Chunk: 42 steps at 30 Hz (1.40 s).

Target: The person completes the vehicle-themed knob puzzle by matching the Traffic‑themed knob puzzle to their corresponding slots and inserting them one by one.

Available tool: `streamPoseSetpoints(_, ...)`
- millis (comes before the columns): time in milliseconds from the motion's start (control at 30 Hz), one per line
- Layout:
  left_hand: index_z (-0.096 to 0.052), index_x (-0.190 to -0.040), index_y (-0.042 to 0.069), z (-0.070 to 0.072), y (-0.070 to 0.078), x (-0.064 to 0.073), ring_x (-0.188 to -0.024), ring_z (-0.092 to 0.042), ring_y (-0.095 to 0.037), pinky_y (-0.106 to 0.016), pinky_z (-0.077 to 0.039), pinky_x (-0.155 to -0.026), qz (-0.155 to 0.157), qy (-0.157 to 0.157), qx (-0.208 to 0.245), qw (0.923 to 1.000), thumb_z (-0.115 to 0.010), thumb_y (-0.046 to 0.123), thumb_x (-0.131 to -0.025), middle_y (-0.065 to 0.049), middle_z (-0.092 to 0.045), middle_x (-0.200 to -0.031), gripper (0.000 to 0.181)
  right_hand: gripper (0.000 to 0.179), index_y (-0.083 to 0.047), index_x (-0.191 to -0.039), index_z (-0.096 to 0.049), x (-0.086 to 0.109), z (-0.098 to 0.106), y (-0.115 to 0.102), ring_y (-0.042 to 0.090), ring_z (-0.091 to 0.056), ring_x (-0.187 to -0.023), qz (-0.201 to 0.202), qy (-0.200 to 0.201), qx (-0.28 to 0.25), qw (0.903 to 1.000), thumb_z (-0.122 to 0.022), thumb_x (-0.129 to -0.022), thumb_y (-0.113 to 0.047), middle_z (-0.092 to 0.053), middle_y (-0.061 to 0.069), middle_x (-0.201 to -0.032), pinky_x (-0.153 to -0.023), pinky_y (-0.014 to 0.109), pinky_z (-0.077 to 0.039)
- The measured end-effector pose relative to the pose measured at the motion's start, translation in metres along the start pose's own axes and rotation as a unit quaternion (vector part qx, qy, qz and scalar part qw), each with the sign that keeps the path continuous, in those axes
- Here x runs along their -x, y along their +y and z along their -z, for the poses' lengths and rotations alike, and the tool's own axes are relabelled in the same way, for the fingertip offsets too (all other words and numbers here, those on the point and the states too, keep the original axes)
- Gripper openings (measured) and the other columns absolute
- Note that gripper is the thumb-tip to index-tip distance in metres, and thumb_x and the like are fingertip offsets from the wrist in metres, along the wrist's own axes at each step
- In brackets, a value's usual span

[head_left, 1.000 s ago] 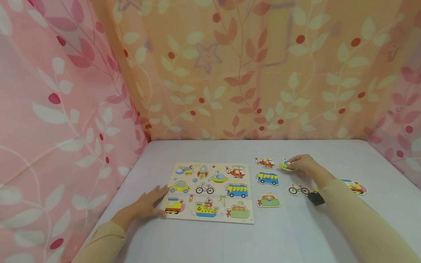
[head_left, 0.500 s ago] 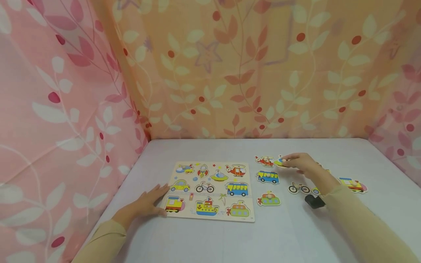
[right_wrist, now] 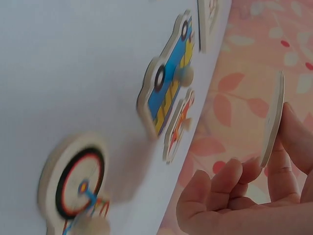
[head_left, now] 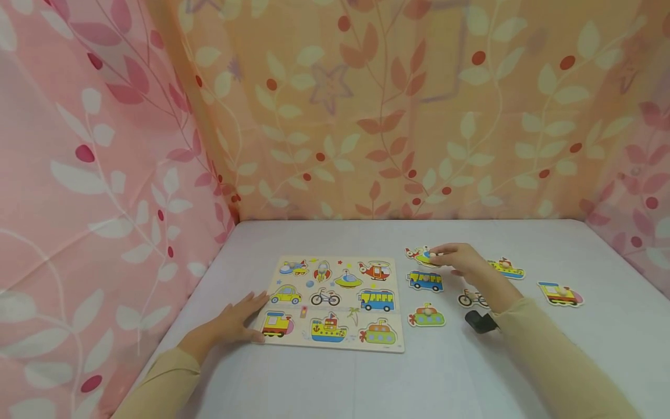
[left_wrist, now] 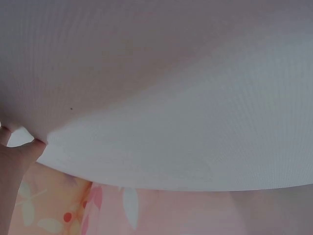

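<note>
My right hand (head_left: 466,265) pinches the flying saucer puzzle piece (head_left: 425,256) by its knob, up off the table. In the right wrist view, this saucer piece (right_wrist: 274,122) appears edge-on at the thumb and fingers. From the head, it partly covers the red helicopter piece (head_left: 411,254); the blue bus piece (head_left: 426,281) lies just nearer. My left hand (head_left: 232,320) rests at the left edge of the wooden puzzle board (head_left: 342,314), fingers spread and touching it. Only part of the left hand (left_wrist: 19,156) shows in the left wrist view.
Right of the board lie a submarine piece (head_left: 427,316), a bicycle piece (head_left: 466,298), a ship piece (head_left: 508,269) and a train piece (head_left: 559,294). A black device (head_left: 478,322) sits at my right wrist. Flowered curtains (head_left: 324,116) stand behind and beside the white table (head_left: 314,384).
My right hand has carried the saucer piece leftward, from beside the helicopter piece to in front of it. The ship piece has come into view behind the arm. My left hand stays put.
</note>
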<state>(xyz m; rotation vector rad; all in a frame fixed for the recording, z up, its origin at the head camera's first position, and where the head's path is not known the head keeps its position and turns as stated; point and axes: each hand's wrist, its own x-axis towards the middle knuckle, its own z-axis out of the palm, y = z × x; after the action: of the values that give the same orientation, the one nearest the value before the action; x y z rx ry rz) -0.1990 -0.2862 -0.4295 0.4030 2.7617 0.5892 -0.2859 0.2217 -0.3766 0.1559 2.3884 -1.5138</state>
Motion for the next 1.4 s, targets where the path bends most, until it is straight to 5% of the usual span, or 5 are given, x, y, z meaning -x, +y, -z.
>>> streamPoseSetpoints(1400,-0.030,-0.153,0.010,-0.002,0.000,0.000,-0.146,-0.010,-0.040,-0.069,-0.003,-0.109,0.008,0.004,0.003,1.0000,-0.081,0.046,-0.072,-0.014,-0.025,-0.158,0.103,0.038,-0.001,-0.124,-0.063,-0.018,-0.074,-0.029,0.035,-0.045,-0.119,0.001,-0.013,-0.038,0.9992,-0.069,-0.091,-0.018,-0.053,0.019,-0.133,-0.105,0.056,-0.035)
